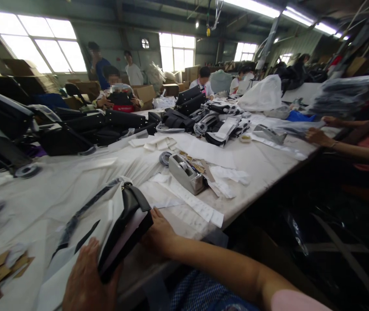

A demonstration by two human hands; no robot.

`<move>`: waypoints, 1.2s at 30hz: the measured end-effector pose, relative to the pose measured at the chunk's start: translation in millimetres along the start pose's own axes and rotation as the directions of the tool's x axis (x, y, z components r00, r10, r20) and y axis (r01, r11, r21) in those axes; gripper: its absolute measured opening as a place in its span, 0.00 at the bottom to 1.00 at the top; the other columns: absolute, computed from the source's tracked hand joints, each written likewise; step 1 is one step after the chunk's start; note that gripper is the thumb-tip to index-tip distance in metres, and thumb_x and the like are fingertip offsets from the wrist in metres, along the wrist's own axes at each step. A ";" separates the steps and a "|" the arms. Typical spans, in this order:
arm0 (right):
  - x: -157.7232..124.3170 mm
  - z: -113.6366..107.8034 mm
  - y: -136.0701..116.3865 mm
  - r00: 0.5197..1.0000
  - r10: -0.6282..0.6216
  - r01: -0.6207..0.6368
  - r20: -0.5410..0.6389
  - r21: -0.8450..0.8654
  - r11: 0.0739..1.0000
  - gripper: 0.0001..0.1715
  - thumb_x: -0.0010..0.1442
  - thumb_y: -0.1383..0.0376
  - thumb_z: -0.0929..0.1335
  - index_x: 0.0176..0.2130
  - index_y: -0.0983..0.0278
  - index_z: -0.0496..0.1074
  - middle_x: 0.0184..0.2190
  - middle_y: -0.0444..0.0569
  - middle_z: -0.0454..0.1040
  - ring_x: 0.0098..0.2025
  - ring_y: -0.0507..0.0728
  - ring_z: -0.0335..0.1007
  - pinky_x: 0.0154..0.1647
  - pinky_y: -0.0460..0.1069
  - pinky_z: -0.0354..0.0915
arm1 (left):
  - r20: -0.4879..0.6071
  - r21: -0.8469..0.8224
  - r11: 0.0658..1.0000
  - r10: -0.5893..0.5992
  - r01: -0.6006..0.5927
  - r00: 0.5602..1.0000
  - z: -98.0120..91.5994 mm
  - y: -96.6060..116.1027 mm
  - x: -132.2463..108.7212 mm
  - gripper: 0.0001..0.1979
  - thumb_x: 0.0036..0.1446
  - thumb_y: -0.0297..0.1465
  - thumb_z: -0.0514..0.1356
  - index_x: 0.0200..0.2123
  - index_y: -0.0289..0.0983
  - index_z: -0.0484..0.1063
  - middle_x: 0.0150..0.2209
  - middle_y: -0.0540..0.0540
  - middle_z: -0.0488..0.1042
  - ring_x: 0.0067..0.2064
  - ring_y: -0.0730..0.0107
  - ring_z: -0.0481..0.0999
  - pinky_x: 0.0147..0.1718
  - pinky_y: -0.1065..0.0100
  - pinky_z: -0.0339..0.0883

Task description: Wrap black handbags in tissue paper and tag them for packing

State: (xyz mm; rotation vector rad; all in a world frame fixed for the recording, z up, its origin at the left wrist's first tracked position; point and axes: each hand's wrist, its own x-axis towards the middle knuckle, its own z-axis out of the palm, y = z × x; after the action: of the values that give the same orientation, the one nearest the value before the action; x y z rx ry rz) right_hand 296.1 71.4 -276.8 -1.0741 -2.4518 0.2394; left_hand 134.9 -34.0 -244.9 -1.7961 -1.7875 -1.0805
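A black handbag (126, 233) stands tilted on the near edge of the white-covered table, between my two hands. White paper sheeting lies against its left face, and its strap (84, 211), wrapped in clear film, arches out to the left. My left hand (85, 276) grips the near lower end, fingers on the papered side and thumb round the right side. On the far right side, my right hand (158, 233) holds the bag's edge; most of its fingers are hidden behind the bag. Beyond it sits a grey tape dispenser (186, 175).
Paper strips (194, 201) lie by the dispenser, brown card pieces (6, 268) at near left. Black bags (116, 121) pile across the table's far side. At right, a co-worker's hands (320, 134) handle clear plastic. More people sit and stand behind the table.
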 end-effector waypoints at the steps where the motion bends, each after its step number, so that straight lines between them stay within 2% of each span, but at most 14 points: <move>1: -4.9 -0.6 2.4 0.999 0.048 -0.049 0.018 0.014 0.999 0.38 0.67 0.48 0.62 0.65 0.70 0.60 0.68 0.63 0.56 0.70 0.68 0.47 0.71 0.63 0.48 | 0.003 -0.002 1.000 -0.009 0.009 1.000 -0.6 0.4 0.4 0.39 0.59 0.35 0.65 0.69 0.39 0.52 0.63 0.34 0.66 0.60 0.41 0.69 0.55 0.43 0.67; 3: -10.5 -0.3 5.5 0.995 0.075 -0.078 0.060 0.034 0.996 0.44 0.64 0.44 0.64 0.64 0.74 0.61 0.68 0.68 0.53 0.71 0.71 0.44 0.70 0.64 0.47 | 0.013 -0.001 1.000 -0.018 0.018 1.000 -1.3 1.8 1.1 0.39 0.59 0.36 0.64 0.69 0.39 0.52 0.63 0.33 0.66 0.61 0.40 0.68 0.56 0.43 0.66; 7: -6.7 -2.0 6.3 0.994 -0.024 0.016 0.105 0.070 0.997 0.38 0.66 0.46 0.64 0.63 0.69 0.65 0.66 0.62 0.60 0.70 0.69 0.48 0.71 0.64 0.45 | 0.021 0.012 0.999 -0.042 0.042 0.999 -3.4 4.9 2.1 0.39 0.60 0.37 0.64 0.70 0.41 0.50 0.64 0.36 0.65 0.62 0.43 0.67 0.58 0.45 0.65; 10: -5.7 -10.6 15.4 0.998 -0.031 0.028 0.048 0.051 0.998 0.36 0.68 0.47 0.61 0.64 0.68 0.63 0.66 0.60 0.61 0.70 0.66 0.51 0.71 0.62 0.43 | 0.028 0.016 0.997 -0.080 0.080 0.996 -7.0 3.2 2.2 0.40 0.59 0.38 0.64 0.70 0.41 0.49 0.64 0.37 0.65 0.62 0.44 0.68 0.58 0.46 0.65; 12: -7.8 -18.4 30.6 1.000 -0.009 0.009 0.021 -0.001 1.000 0.37 0.69 0.47 0.59 0.65 0.69 0.62 0.67 0.60 0.59 0.70 0.65 0.50 0.72 0.62 0.41 | 0.022 0.009 0.995 -0.095 0.095 0.995 -9.1 0.9 2.4 0.41 0.59 0.40 0.64 0.70 0.41 0.49 0.64 0.37 0.65 0.61 0.44 0.68 0.58 0.46 0.65; 15: -5.7 -28.7 63.5 0.993 0.065 -0.057 0.100 -0.080 0.995 0.41 0.68 0.44 0.60 0.66 0.70 0.60 0.68 0.61 0.57 0.71 0.65 0.47 0.72 0.61 0.39 | 0.018 -0.002 0.994 -0.111 0.111 0.994 -9.9 -0.4 3.2 0.41 0.59 0.41 0.64 0.70 0.41 0.49 0.64 0.37 0.65 0.62 0.44 0.68 0.58 0.46 0.64; 18: 10.0 -35.3 97.7 0.971 0.188 -0.170 0.147 -0.124 0.978 0.43 0.68 0.44 0.59 0.67 0.73 0.57 0.69 0.63 0.53 0.72 0.66 0.43 0.72 0.62 0.39 | 0.029 0.008 0.991 -0.136 0.136 0.990 -8.9 1.5 4.0 0.40 0.60 0.40 0.63 0.70 0.43 0.49 0.65 0.39 0.65 0.62 0.46 0.67 0.59 0.47 0.64; 20: 24.5 -38.4 115.2 0.968 0.213 -0.196 0.135 -0.127 0.972 0.41 0.69 0.47 0.60 0.67 0.74 0.57 0.69 0.65 0.52 0.72 0.66 0.42 0.72 0.63 0.37 | 0.032 0.021 0.990 -0.139 0.138 0.990 -8.4 2.5 4.2 0.39 0.60 0.40 0.62 0.70 0.44 0.48 0.65 0.40 0.65 0.63 0.47 0.67 0.60 0.48 0.63; 23: 39.6 -43.9 127.1 0.975 0.171 -0.159 0.140 -0.091 0.983 0.35 0.70 0.51 0.61 0.65 0.71 0.62 0.67 0.63 0.58 0.71 0.64 0.47 0.71 0.65 0.38 | 0.037 0.042 0.991 -0.127 0.126 0.991 -8.4 2.1 3.7 0.40 0.60 0.39 0.63 0.70 0.44 0.47 0.65 0.40 0.64 0.63 0.47 0.67 0.59 0.49 0.64; 26: 37.3 -50.9 119.3 0.984 0.123 -0.118 0.132 -0.047 0.992 0.25 0.71 0.57 0.60 0.62 0.65 0.66 0.64 0.57 0.64 0.69 0.61 0.54 0.71 0.65 0.38 | 0.039 0.061 0.995 -0.078 0.075 0.996 -7.8 2.0 2.9 0.40 0.61 0.36 0.63 0.70 0.44 0.47 0.65 0.39 0.65 0.62 0.48 0.68 0.59 0.50 0.64; 29: 18.7 -54.7 94.2 0.997 0.052 -0.053 0.061 0.016 0.998 0.21 0.71 0.64 0.61 0.61 0.63 0.67 0.62 0.54 0.68 0.66 0.59 0.58 0.71 0.64 0.38 | 0.066 0.072 0.997 -0.003 -0.002 0.998 -5.7 4.7 1.8 0.38 0.62 0.33 0.61 0.70 0.43 0.47 0.65 0.39 0.64 0.63 0.49 0.67 0.60 0.49 0.63; 33: -17.5 -48.9 50.7 0.986 -0.169 0.165 0.006 0.178 0.970 0.15 0.66 0.67 0.64 0.51 0.60 0.74 0.54 0.53 0.75 0.61 0.61 0.66 0.69 0.63 0.49 | 0.106 0.083 0.992 0.081 -0.090 0.991 -1.9 10.4 -1.5 0.37 0.63 0.31 0.60 0.70 0.41 0.46 0.65 0.38 0.65 0.65 0.51 0.64 0.61 0.49 0.62; 35: -36.6 -47.0 33.9 0.981 -0.195 0.188 0.005 0.229 0.955 0.13 0.63 0.69 0.65 0.44 0.60 0.77 0.48 0.53 0.78 0.56 0.62 0.70 0.65 0.61 0.57 | 0.127 0.106 0.986 0.115 -0.129 0.985 -0.3 12.6 -4.8 0.35 0.64 0.29 0.59 0.70 0.40 0.47 0.65 0.39 0.65 0.66 0.51 0.62 0.62 0.49 0.61; 36: -46.0 -48.5 28.0 0.987 -0.162 0.158 -0.004 0.254 0.954 0.13 0.62 0.70 0.65 0.42 0.61 0.77 0.45 0.53 0.78 0.52 0.61 0.72 0.61 0.58 0.63 | 0.140 0.120 0.982 0.130 -0.147 0.982 0.5 13.4 -6.8 0.35 0.64 0.29 0.58 0.70 0.40 0.48 0.65 0.40 0.64 0.67 0.52 0.62 0.62 0.49 0.60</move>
State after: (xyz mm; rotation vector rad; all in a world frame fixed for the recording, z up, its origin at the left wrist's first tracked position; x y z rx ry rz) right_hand 364.4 55.9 -258.5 -0.7628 -2.4253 0.4969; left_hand 148.6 -39.8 -247.0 -1.9185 -1.7327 -0.7912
